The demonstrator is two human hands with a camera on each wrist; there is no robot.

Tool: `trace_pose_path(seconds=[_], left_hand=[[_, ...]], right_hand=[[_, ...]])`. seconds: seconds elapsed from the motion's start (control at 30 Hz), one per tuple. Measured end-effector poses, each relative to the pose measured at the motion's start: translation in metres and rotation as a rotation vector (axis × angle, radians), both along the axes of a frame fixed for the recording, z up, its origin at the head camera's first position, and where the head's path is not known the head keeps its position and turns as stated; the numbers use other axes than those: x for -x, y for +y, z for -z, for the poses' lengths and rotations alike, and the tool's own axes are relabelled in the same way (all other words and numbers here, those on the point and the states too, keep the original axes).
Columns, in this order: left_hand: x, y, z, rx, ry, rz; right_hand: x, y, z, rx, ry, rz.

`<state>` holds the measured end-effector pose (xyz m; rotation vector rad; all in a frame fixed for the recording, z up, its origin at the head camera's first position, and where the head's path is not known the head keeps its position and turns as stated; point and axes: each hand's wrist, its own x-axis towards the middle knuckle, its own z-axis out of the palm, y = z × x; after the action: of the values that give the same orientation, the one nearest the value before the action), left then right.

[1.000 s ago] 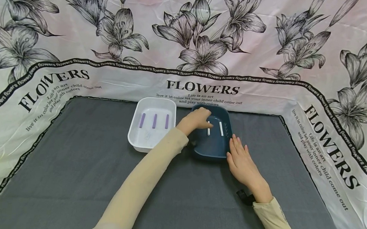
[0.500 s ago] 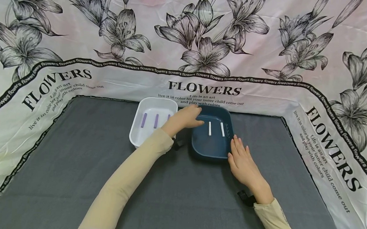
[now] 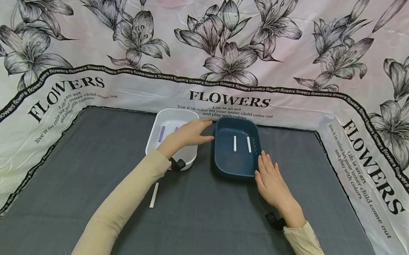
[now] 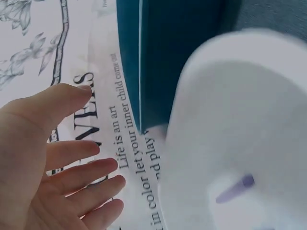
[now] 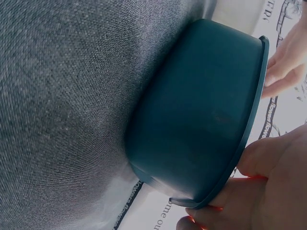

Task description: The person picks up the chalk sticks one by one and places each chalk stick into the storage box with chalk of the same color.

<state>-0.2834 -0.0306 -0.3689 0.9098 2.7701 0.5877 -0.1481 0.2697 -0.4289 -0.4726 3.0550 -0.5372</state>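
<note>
My left hand [image 3: 189, 133] hovers over the white basin [image 3: 150, 150] with fingers spread and nothing held. It covers part of the purple chalk sticks in there; one purple stick [image 3: 161, 134] shows fully. To the right stands a dark blue basin [image 3: 235, 165], holding two white chalk sticks [image 3: 235, 144] side by side. My right hand [image 3: 274, 183] rests straight fingers against that basin's right side. In the right wrist view, the right-hand fingertips [image 5: 254, 160] lie at the blue rim. The left wrist view shows the left fingers loosely bent beside both basins.
Another white chalk stick [image 3: 154, 195] lies on the grey cloth [image 3: 200, 218], close to the left forearm [image 3: 118, 211]. Behind the basins, a flower-printed cloth [image 3: 141, 88] rises. Black straps [image 3: 177, 164] sit at both wrists.
My left hand has drawn back leftward from above the blue basin to over the white one. The white chalk on the cloth has come out from behind the forearm. The right hand stays put.
</note>
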Motion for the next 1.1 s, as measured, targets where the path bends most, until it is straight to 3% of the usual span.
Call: trace_pose_path(seconds=[0.37,0.67,1.1], left_hand=[[-0.032,-0.052,0.003,-0.153,0.045,-0.005],[-0.067,-0.091,0.009,-0.191,0.049,-0.012],[-0.113,-0.128,0.024,-0.311,0.057,0.025]], right_hand=[[-0.001,-0.001,-0.001,-0.002,0.005,0.006],[-0.002,-0.002,0.000,-0.004,0.006,0.007],[-0.005,-0.003,0.001,0.001,0.006,0.005]])
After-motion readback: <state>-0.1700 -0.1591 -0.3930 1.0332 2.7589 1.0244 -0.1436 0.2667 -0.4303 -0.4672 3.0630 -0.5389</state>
